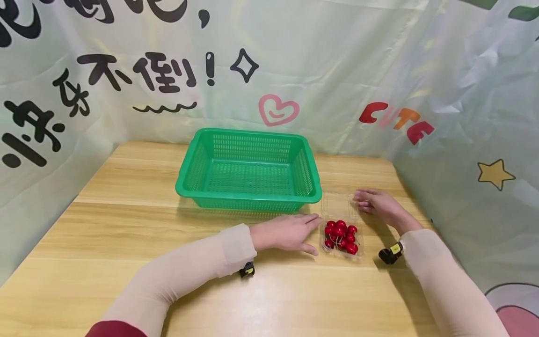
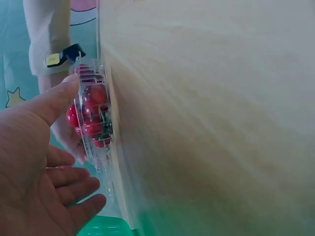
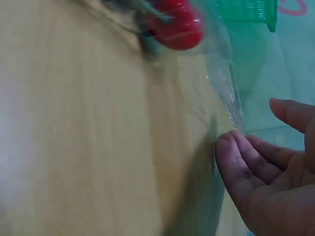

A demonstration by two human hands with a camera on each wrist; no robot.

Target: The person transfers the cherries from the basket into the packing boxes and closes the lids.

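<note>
A clear plastic clamshell box (image 1: 342, 255) lies on the table with its lid (image 1: 338, 204) folded back toward the far side. Red cherries (image 1: 340, 230), some with stems showing, fill the near half. My left hand (image 1: 286, 232) is beside the box's left edge, fingers extended and thumb spread; in the left wrist view its thumb reaches over the cherries (image 2: 94, 96). On the other side, my right hand (image 1: 381, 206) has its fingertips at the lid's right edge, and the right wrist view shows its thumb apart from the fingers (image 3: 231, 157).
Behind and left of the box stands a green plastic basket (image 1: 248, 193) with perforated walls and nothing inside. The wooden table (image 1: 126, 220) meets a printed cloth backdrop (image 1: 337, 93) along the back and sides. A small camera (image 1: 390, 253) sits on each wrist.
</note>
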